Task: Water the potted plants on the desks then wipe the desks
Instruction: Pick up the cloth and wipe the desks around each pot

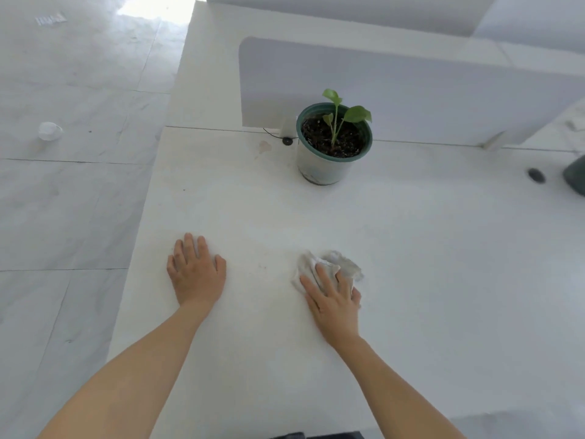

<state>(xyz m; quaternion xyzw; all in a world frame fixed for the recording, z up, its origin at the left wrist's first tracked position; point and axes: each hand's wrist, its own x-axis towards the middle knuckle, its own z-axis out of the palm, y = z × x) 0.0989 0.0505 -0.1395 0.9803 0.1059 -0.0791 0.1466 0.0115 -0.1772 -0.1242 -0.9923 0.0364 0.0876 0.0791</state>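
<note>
A small green-leaved plant grows in a white pot with a green rim, standing at the back of the white desk against a divider panel. My right hand presses down flat on a crumpled white cloth on the desk surface in front of the pot. My left hand lies flat on the desk near its left edge, fingers spread, holding nothing.
A white divider panel runs along the back of the desk. A brownish stain and a black cable grommet lie left of the pot. Another grommet and a dark object sit far right. A plastic cup lies on the floor.
</note>
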